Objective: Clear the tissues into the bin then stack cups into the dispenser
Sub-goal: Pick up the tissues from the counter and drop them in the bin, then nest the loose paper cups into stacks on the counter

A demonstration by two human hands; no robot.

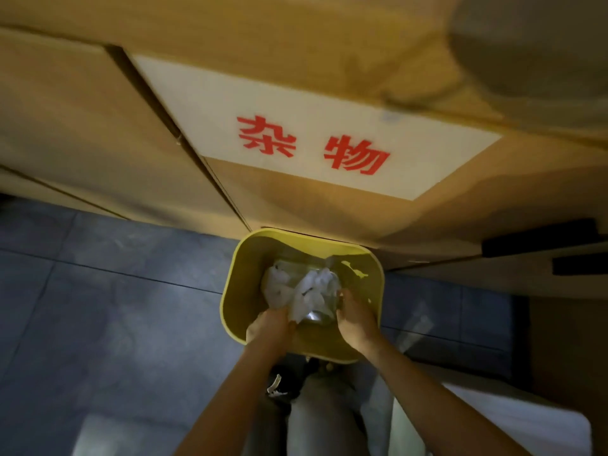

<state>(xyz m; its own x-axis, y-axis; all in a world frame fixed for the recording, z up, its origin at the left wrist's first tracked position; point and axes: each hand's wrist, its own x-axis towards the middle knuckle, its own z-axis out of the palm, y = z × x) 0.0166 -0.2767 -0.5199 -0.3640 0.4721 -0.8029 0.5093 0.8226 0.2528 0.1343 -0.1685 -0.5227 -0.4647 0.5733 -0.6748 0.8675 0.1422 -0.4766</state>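
Note:
A yellow bin [237, 291] stands on the floor against a wooden cabinet. Both my hands reach into its mouth. Crumpled white tissues [309, 289] lie inside, on what looks like a clear, shiny container [320, 315] held between my hands. My left hand [274, 325] grips its near left edge, fingers touching the tissues. My right hand [357, 319] grips its right edge. The bottom of the bin is hidden under the tissues. No cups or dispenser are in view.
The wooden cabinet [296, 199] carries a white label with red characters [312, 143], and dark handles [539, 238] sit at the right. Grey-blue floor tiles [115, 291] spread to the left. My legs [316, 413] are below the bin; a white surface [493, 422] lies at bottom right.

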